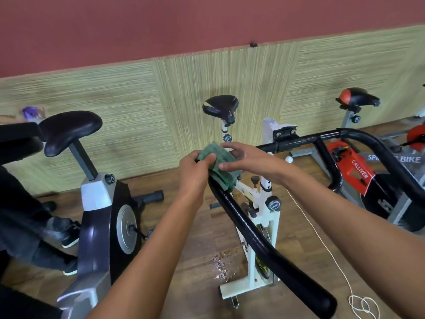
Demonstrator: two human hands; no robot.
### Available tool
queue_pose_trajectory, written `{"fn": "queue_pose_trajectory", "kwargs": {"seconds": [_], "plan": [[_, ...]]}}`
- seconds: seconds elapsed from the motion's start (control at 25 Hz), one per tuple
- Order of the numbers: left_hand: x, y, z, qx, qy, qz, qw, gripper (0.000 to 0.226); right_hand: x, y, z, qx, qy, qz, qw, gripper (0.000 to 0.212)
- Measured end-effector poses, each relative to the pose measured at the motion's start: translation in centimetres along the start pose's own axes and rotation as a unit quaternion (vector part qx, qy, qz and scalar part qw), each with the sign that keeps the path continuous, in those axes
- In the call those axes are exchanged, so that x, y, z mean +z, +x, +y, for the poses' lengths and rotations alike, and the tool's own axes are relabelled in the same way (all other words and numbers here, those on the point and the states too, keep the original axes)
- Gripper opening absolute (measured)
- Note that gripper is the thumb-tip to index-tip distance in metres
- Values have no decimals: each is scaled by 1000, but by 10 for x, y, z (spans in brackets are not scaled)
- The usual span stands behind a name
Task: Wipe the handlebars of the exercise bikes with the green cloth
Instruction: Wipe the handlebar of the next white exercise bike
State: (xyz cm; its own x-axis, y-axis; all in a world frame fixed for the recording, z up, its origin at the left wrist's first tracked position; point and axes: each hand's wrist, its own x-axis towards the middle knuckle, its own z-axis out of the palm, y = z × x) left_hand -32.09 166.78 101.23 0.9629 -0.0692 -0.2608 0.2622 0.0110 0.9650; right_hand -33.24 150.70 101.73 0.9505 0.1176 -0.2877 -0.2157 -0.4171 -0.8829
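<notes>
One green cloth [224, 178], L hand [195, 173] clamps it, R hand [253, 160] fingers [232, 147] straight, CALLIVEN label [360, 169]

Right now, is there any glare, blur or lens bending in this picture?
Head view: the wall panel's top edge bows, a wide-lens distortion; light streaks glare along the black handlebar; the green cloth looks sharp; the purple object at the far left is blurred; the middle saddle throws a soft shadow on the wall.
</notes>
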Motion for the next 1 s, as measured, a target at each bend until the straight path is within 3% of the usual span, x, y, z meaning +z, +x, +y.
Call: {"fn": "queue_pose_trajectory", "kwargs": {"seconds": [0.08, 0.16, 0.24, 0.28, 0.32, 0.4, 0.48, 0.56, 0.76, 0.84, 0.92, 1.0], "plan": [[-2, 1, 6, 3, -21, -36, 999, 7, -3, -8, -6, -6, 32, 16, 999, 41], [0, 1, 10, 17, -7, -20, 1000, 20, -1, -13, -9, 3, 104, 59, 993, 27], [4, -6, 7, 78, 161, 53, 982, 38, 8, -18, -11, 17, 189, 84, 978, 18], [6, -14, 5, 125, 269, 81, 952, 44, 15, -20, -12, 30, 232, 88, 968, 11], [10, -23, 3, 166, 338, 83, 923, 47, 22, -19, -12, 45, 276, 89, 956, 6], [19, -37, -4, 180, 371, 36, 910, 51, 36, -21, -10, 70, 308, 86, 945, 17], [24, -44, -18, 141, 354, -1, 924, 53, 41, -22, -1, 69, 206, 87, 972, 21], [27, -46, -31, 113, 350, 2, 930, 54, 35, -21, 9, 37, 58, 89, 994, 11], [44, -49, -38, 111, 417, 64, 900, 49, 12, -10, 21, -7, -15, -52, 998, 22], [50, -49, -42, 85, 462, 70, 880, 49, -2, -10, 33, -70, -130, 33, 989, 26], [57, -47, -48, 65, 543, 81, 833, 52, -25, -15, 48, -132, -270, 176, 937, 35], [64, -42, -47, 41, 582, 94, 807, 54, -41, -25, 67, -118, -363, 208, 901, 48]]}}
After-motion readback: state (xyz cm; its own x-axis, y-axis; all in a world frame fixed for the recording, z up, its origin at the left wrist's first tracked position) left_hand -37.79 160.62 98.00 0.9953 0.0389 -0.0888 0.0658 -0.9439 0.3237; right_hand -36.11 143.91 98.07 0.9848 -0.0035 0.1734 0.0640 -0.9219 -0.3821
